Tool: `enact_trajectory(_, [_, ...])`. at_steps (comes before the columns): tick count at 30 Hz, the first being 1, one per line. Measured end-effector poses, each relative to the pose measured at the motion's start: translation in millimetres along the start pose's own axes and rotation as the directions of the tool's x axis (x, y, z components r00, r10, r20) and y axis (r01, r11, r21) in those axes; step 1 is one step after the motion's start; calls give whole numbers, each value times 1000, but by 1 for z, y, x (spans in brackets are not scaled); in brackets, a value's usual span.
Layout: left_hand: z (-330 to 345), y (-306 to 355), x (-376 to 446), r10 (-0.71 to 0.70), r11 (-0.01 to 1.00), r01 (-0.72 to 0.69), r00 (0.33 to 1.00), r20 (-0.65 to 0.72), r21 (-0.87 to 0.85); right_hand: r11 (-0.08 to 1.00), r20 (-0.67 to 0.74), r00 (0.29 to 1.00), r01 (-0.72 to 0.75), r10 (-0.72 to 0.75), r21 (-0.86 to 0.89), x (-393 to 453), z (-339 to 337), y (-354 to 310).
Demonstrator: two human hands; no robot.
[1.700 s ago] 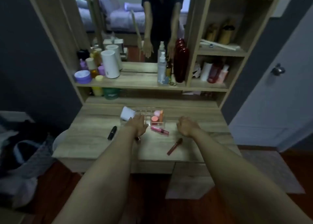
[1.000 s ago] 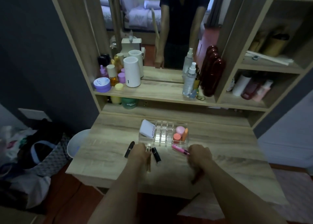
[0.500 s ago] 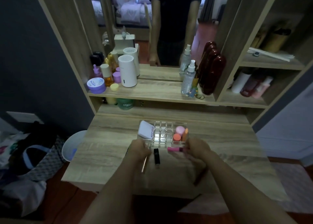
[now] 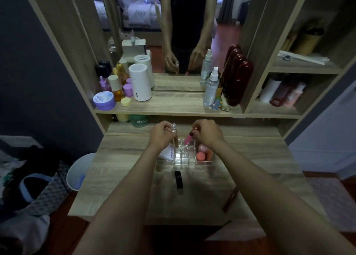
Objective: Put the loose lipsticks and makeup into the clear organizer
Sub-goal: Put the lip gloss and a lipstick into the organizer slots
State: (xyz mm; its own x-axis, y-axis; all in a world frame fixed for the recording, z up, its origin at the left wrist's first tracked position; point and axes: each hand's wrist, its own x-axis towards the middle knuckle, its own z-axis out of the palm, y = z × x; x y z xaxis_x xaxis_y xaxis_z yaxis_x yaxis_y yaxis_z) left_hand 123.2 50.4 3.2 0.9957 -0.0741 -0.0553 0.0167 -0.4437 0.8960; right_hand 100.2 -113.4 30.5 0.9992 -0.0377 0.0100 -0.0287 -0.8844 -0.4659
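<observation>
The clear organizer [image 4: 185, 161] stands mid-table, with a white compact [image 4: 167, 153] in its left part and pink and orange pots [image 4: 201, 155] in its right. My left hand [image 4: 160, 135] holds a slim gold tube [image 4: 175, 137] upright over the organizer's left slots. My right hand [image 4: 207, 132] grips a pink lip gloss [image 4: 188, 139], tilted, its lower end at the middle slots. A black lipstick [image 4: 179, 180] lies on the table in front of the organizer. A dark red lip pencil [image 4: 230, 199] lies by my right forearm.
A shelf behind the table carries a white cylinder [image 4: 140, 85], a purple jar [image 4: 105, 100], spray bottles [image 4: 211, 87] and dark red bottles [image 4: 238, 81], with a mirror above. A pale bin [image 4: 80, 171] and bags stand on the floor to the left.
Both hands have risen from the table front to above the organizer, the left carrying the gold tube, the right the pink lip gloss. The view has come closer.
</observation>
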Motion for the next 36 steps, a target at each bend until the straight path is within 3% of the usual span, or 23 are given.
enact_trajectory(11, [9, -15, 24, 32, 999, -32, 999, 6, -4, 994, 59, 998, -15, 21, -105, 19, 27, -1])
enact_trajectory(20, [22, -28, 25, -1, 993, -11, 995, 100, 115, 978, 147, 988, -7, 39, -210, 24, 45, 1])
enact_trajectory(24, [29, -32, 20, -3, 979, -6, 999, 44, 203, 977, 154, 987, -18, 52, -212, 25, 50, 0])
enact_trajectory(36, [34, -29, 21, -48, 971, 50, 999, -12, 235, 988, 144, 988, -39, 61, -146, 17, 33, 22])
